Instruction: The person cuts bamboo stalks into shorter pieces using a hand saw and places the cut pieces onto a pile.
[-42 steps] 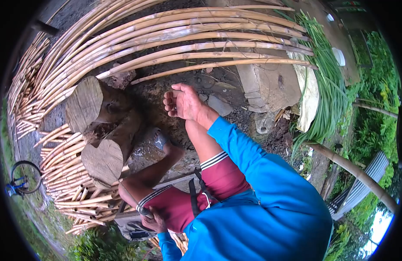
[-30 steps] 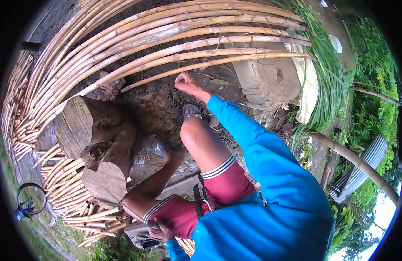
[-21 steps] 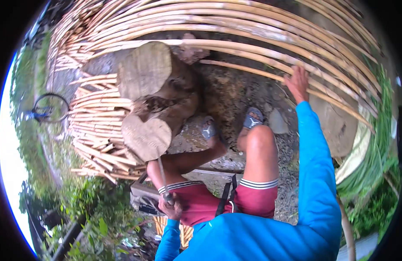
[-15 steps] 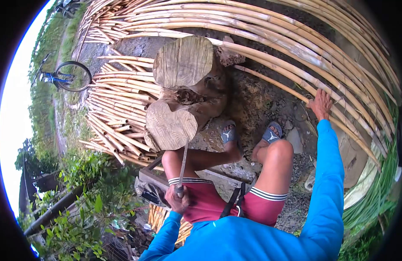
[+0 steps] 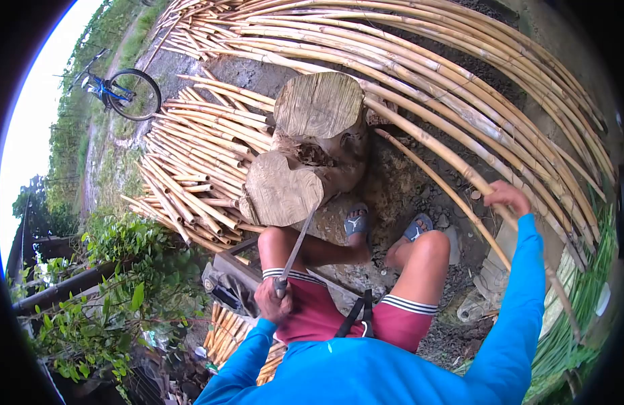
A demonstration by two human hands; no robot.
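Observation:
My left hand (image 5: pixel 273 302), near my left thigh, is closed around the dark handle of a machete (image 5: pixel 300 246). The narrow blade angles upward, its tip at the edge of the nearer, notched top of a wooden chopping stump (image 5: pixel 281 189). On the right, my right hand (image 5: pixel 511 197) grips a long bamboo pole (image 5: pixel 433 143), fingers wrapped over it. That pole runs up and left to the stump's farther round top (image 5: pixel 319 104), and its other end slopes down past my sleeve. Below it, a thinner bamboo pole (image 5: pixel 447 192) lies on the ground.
Long bamboo poles (image 5: pixel 454 67) curve across the upper right. Cut bamboo pieces (image 5: pixel 201 142) are heaped left of the stump. Green leaf strands (image 5: pixel 561 351) lie at lower right. A bicycle (image 5: pixel 133 94) stands upper left, and leafy plants (image 5: pixel 123 290) grow at lower left.
My right hand now holds a thick bamboo pole, raised off the others, and sits slightly lower than before. The view has shifted, moving the stump rightward. My left hand still holds the machete.

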